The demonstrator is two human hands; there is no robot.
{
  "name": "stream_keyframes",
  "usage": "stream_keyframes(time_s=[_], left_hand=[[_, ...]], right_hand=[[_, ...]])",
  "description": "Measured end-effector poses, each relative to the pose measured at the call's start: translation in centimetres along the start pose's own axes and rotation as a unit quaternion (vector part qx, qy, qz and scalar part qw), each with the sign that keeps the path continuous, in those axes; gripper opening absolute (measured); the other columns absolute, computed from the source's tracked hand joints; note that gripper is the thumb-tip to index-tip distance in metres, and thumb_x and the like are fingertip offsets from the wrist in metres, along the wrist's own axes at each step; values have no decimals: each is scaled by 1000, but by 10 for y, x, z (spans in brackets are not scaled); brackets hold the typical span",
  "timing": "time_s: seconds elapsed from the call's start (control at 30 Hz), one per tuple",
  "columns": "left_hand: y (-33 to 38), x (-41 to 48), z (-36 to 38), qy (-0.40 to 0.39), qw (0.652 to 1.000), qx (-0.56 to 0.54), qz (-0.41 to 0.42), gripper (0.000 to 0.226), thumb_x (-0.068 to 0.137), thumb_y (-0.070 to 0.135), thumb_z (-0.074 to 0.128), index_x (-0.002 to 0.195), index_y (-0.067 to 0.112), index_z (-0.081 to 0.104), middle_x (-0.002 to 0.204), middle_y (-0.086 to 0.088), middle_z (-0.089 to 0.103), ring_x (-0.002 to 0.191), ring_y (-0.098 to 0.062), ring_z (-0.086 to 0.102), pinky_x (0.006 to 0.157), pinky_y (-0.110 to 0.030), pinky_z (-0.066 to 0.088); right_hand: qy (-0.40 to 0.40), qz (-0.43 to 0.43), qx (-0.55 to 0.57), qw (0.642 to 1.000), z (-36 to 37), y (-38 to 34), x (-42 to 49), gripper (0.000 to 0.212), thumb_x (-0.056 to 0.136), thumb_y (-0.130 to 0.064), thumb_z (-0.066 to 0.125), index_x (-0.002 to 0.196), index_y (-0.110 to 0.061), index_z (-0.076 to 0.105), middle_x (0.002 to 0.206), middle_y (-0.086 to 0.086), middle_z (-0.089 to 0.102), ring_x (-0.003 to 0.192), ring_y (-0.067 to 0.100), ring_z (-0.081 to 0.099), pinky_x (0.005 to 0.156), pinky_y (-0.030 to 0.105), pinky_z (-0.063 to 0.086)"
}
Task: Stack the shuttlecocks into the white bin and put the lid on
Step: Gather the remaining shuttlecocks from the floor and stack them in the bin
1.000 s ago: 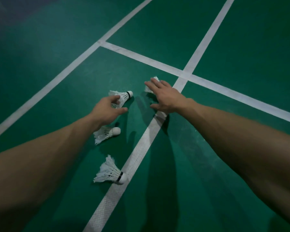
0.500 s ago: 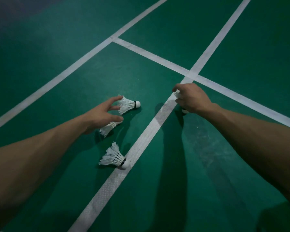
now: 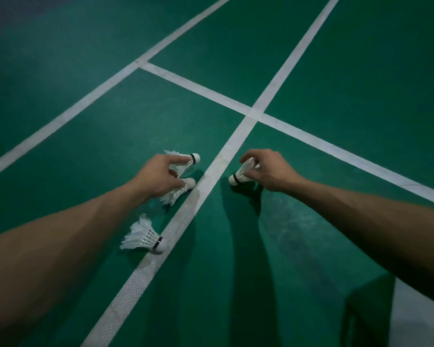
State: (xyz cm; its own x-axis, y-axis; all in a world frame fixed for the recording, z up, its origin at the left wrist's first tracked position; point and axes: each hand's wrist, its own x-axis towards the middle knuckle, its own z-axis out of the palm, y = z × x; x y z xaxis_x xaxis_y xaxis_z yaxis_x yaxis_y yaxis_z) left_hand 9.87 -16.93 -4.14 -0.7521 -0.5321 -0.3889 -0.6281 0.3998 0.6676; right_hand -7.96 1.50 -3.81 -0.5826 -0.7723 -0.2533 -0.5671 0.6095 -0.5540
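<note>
Count: I see four shuttlecocks, three left of the white line (image 3: 183, 221), one right.
Right hand (image 3: 268, 171): pinches the held shuttlecock (image 3: 243, 172) by its feathers, cork toward the line.
Left hand (image 3: 161, 176): fingers spread over the far shuttlecock (image 3: 194, 158) and near shuttlecock (image 3: 186, 186), corks lineward; I cannot tell whether it grips them.
Loose shuttlecock (image 3: 145, 237): cork at the line's edge.

A white shuttlecock (image 3: 145, 237) is pictured lying on its side on the green court floor (image 3: 311, 58), its cork touching a white line (image 3: 186, 216).
</note>
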Motion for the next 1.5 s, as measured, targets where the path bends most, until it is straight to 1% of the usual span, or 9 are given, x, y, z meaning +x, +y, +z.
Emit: stream_keyframes(time_s=[0.13,0.27,0.5,0.63,0.77,1.0,1.1,1.3,1.5], left_hand=[[26,-16,11,-9,998,-29,50,67,72,2,78,129,30,58,105,-4,62,72,-7,57,59,-17,42],[79,-29,36,-69,991,-61,100,73,70,-1,80,130,32,56,111,-5,60,95,-12,61,62,-12,45],[226,-77,88,-148,958,-64,235,81,67,2,83,134,35,52,118,4,58,96,-3,60,58,-11,49],[298,-124,122,-176,933,-60,308,82,67,0,82,135,34,51,131,6,49,90,2,60,62,-18,56],[343,-158,164,-206,914,-30,349,81,67,0,82,134,33,51,137,7,48,93,1,61,59,-19,55],[370,-184,249,-274,890,7,364,83,67,1,83,136,31,50,137,7,48,98,-2,60,66,-17,55],[368,-189,275,-301,882,44,360,83,67,4,83,137,33,49,126,8,53,98,2,59,67,-16,53],[364,-187,290,-297,888,81,341,84,67,7,84,135,39,47,108,7,57,97,-2,60,90,-39,52],[356,-179,293,-281,881,108,366,83,64,13,86,133,42,49,131,13,55,102,-3,62,89,-34,53]], right_hand=[[19,0,23,1000,-19,4,-30,24,85,-17,69,110,-19,69,107,2,68,81,10,59,75,22,44],[68,27,47,996,-61,19,-83,25,79,-19,73,104,-20,72,98,-4,68,84,8,63,73,20,50],[186,96,109,972,-167,71,-210,24,76,-9,77,98,-18,71,93,2,68,73,2,59,57,3,41],[221,132,197,946,-204,97,-283,25,78,-1,75,99,-13,68,104,15,68,73,16,62,56,23,55],[247,161,224,929,-217,126,-343,25,78,1,75,98,-12,67,107,17,66,79,20,63,59,30,59],[268,227,228,908,-216,179,-423,26,79,1,74,103,-9,68,101,8,65,86,26,67,71,41,61],[282,259,188,905,-216,204,-456,29,76,1,75,103,-11,70,100,8,65,84,22,66,67,37,61],[227,350,128,900,-204,237,-492,37,73,3,68,106,-13,69,100,11,65,86,28,67,71,43,61],[157,373,199,892,-188,243,-488,31,76,7,70,101,-9,68,91,9,59,65,21,63,52,28,55]])
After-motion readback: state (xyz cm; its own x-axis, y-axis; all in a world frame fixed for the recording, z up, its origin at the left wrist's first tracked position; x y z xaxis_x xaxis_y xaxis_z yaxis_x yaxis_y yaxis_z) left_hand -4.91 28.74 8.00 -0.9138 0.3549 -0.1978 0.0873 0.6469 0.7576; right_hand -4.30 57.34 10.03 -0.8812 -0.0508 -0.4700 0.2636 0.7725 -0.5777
